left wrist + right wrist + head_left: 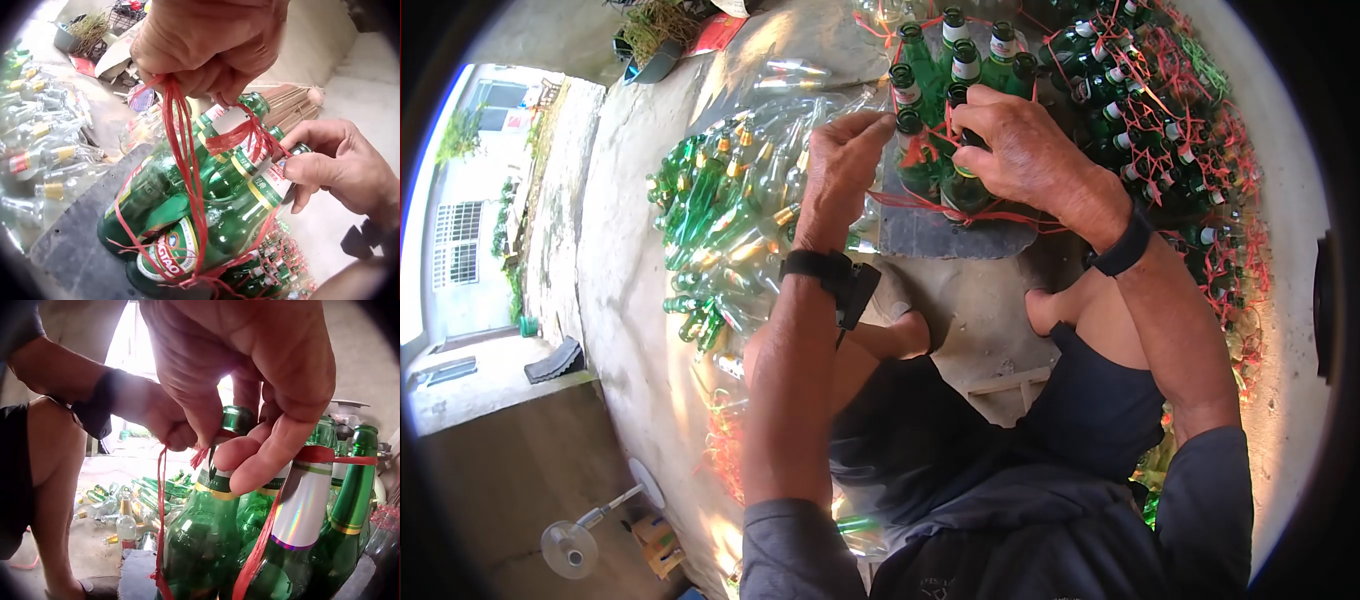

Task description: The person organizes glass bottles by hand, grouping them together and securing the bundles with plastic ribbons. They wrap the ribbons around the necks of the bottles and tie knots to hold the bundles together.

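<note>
Knees: the person's bent legs (960,400) in dark shorts are closest to the head camera, with both arms reaching away from them.
Left hand: the left hand (842,160) is curled tight, pinching a bunch of red string (187,156) that runs down over the bottles.
Right hand: the right hand (1020,150) has its fingers curled round a bottle neck and the string there (thumb and finger squeeze just under the cap end).
Bottles: the bunch of green glass bottles (945,110) stands upright on a dark slab (940,235), just past the hands.
Key spot: the bottle necks point straight up, right under the right hand; the left hand sits a little to the left and pulls the string up and away.
Left side: a heap of loose empty bottles (720,220) lies on the ground.
Far right: tied bottle bundles (1170,110) are piled up.
</note>
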The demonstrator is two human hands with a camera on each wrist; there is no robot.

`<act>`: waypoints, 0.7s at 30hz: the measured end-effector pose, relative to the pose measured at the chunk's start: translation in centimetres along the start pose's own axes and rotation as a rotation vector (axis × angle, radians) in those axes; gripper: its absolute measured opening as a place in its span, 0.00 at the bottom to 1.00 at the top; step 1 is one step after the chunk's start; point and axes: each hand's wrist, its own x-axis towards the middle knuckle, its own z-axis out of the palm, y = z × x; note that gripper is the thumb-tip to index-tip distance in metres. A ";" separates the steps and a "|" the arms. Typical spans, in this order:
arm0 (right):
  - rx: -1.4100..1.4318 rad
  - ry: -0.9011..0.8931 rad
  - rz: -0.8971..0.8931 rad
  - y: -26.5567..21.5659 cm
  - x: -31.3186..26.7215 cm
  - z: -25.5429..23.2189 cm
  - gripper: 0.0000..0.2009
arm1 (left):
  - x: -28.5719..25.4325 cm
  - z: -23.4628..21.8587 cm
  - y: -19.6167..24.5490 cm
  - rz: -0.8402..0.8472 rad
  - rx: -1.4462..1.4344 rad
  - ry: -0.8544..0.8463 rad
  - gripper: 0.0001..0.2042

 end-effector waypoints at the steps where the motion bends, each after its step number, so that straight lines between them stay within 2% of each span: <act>1: -0.001 -0.003 -0.002 0.2 -0.1 -0.1 0.10 | -0.1 0.0 -0.1 0.000 -0.004 0.003 0.16; 7: -0.011 -0.056 -0.005 0.2 0.0 -1.1 0.10 | -0.3 0.5 -1.1 0.069 0.033 0.037 0.15; 9: 0.023 -0.059 -0.022 0.5 0.0 -1.4 0.10 | -0.6 0.7 -1.6 0.108 -0.056 0.029 0.15; 13: 0.014 -0.087 -0.055 1.6 0.2 -1.9 0.10 | -1.6 1.5 -1.4 0.103 -0.069 0.054 0.15; 15: -0.004 -0.139 -0.065 1.9 0.2 -2.5 0.10 | -2.4 2.2 -1.3 0.081 -0.040 0.122 0.15; 19: 0.007 -0.177 -0.073 2.3 0.2 -3.6 0.10 | -3.4 3.7 -2.0 0.158 -0.091 0.147 0.13; 21: 0.018 -0.177 -0.080 2.6 0.2 -3.8 0.09 | -4.2 4.2 -2.3 0.130 -0.105 0.148 0.13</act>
